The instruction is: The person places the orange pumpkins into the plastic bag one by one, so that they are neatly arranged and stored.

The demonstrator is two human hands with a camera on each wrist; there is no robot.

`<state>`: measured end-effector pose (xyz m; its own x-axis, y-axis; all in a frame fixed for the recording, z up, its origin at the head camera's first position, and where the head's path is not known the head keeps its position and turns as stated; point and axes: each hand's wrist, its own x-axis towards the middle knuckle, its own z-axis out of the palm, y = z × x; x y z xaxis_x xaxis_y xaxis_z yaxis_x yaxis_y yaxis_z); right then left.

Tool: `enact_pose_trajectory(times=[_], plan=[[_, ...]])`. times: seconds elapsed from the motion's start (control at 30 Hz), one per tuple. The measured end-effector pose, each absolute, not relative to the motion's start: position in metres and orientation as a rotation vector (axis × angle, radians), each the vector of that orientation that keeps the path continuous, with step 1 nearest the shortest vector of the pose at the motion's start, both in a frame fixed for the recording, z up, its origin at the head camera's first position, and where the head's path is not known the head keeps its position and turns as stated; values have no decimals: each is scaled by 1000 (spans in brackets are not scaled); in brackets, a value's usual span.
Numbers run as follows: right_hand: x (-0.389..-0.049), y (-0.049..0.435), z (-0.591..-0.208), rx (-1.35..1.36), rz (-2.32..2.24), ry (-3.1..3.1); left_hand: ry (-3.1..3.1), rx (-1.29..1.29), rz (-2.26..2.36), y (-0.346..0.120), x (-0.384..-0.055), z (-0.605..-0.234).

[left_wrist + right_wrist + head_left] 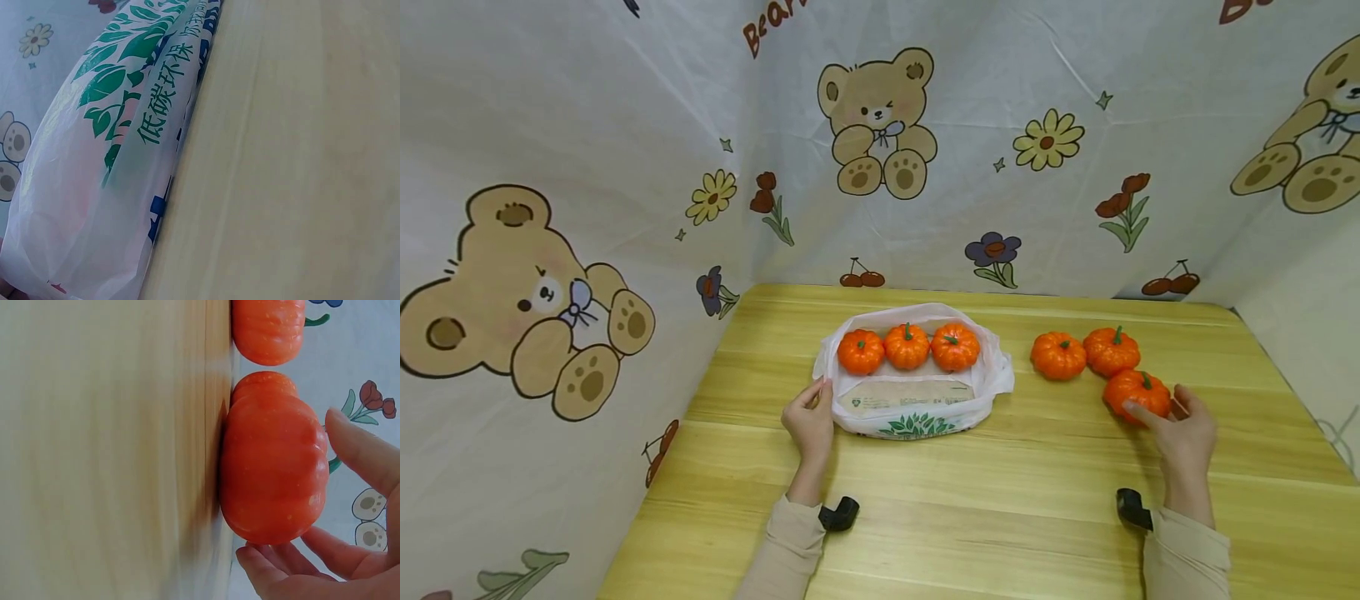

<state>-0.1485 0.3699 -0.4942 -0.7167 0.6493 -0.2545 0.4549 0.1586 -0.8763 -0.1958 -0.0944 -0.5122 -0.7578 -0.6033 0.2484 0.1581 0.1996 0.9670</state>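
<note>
An open white plastic bag point(993, 390) with green leaf print lies on the table, its rim rolled down around three small orange pumpkins point(907, 347) lined up inside. At the bag's left rim, my left hand point(811, 421) pinches the plastic between thumb and fingers. Right of the bag sit two more pumpkins, one point(1057, 356) beside another point(1112, 352). My right hand point(1187, 437) holds the nearest pumpkin point(275, 465), thumb on its left and curled fingers on its right. That pumpkin stands low at the table surface. In the left wrist view, the bag's printed side point(125, 125) hides most of my left hand.
The wooden table point(985, 517) ends at a white cloth point(955, 225) printed with bears and flowers, hung behind and at the left. Black wrist devices, one on the left arm point(839, 514) and one on the right point(1132, 508), stick out beside the sleeves.
</note>
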Motion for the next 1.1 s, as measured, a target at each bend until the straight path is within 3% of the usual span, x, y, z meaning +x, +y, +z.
enact_pose_trajectory(times=[1.1], plan=[[-147,373,-503,-1139,1587,-2180,-1859,421,-1654,-99,-199,-523]])
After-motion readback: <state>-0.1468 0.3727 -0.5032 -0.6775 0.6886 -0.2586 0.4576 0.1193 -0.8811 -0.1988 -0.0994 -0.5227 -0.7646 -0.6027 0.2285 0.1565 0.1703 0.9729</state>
